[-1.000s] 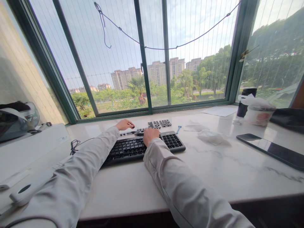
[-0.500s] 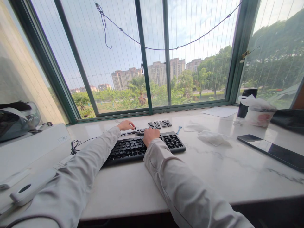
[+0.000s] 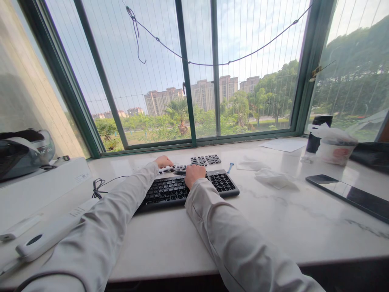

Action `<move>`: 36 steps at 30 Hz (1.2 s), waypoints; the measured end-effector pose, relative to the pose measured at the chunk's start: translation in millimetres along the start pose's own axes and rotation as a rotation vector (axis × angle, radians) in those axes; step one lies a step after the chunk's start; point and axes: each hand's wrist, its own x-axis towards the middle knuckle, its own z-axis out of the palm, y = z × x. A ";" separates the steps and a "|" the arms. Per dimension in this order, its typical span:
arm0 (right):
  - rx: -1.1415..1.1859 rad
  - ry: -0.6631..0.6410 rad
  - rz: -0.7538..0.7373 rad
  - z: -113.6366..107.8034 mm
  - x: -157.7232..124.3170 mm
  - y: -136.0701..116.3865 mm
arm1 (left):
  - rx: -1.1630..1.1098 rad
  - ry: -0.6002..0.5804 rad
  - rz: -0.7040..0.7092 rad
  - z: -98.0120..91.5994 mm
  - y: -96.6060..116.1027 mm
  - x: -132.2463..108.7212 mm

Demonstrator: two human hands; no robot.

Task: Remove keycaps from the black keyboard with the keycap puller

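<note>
A black keyboard lies on the white desk, many of its key places without caps at the right end. Just behind its left part, my left hand is closed in a pinch; a small black keycap shows at the fingertips. My right hand is curled over the keyboard's back edge, seen from behind. A dark slim thing sticks out to its left, and what the fingers hold is hidden. Loose black keycaps lie in rows behind the keyboard.
Right of the keyboard lie a small blue tool, crumpled white tissues and a black phone. A bagged cup stands by the window. At left are a white power strip, a cable and a white box.
The whole view has shifted slightly to the right. My left hand is a little lower, close to the loose keycaps. My right hand stays at the keyboard's back edge.
</note>
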 end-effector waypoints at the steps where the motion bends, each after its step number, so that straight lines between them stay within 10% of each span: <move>1: 0.000 0.000 0.000 0.5 0.2 0.0 | 0.003 0.006 0.004 -0.5 0.3 -0.5; 36: 0.012 0.006 0.000 2.1 1.5 0.3 | -0.008 -0.009 0.080 -5.2 2.4 -10.9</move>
